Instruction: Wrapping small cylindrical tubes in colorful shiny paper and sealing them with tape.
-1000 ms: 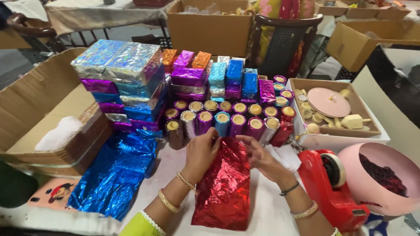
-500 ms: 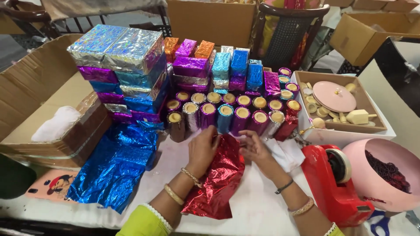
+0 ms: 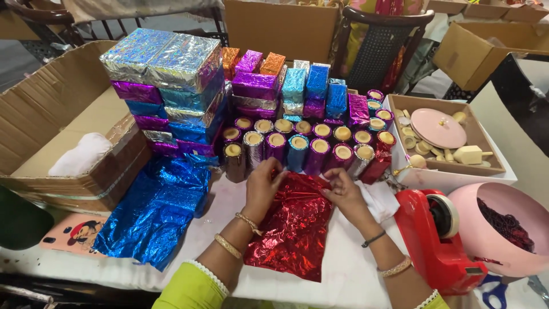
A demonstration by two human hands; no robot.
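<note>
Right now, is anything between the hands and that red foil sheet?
Nothing visible: the left hand and right hand both touch the red foil at its top edge.

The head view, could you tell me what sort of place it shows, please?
Probably a gift-wrapping workbench in a small workshop or home. Both hands, left hand and right hand, fold a red foil sheet before rows of foil-wrapped tubes and stacked foil-wrapped boxes, with a red tape dispenser alongside.
</note>
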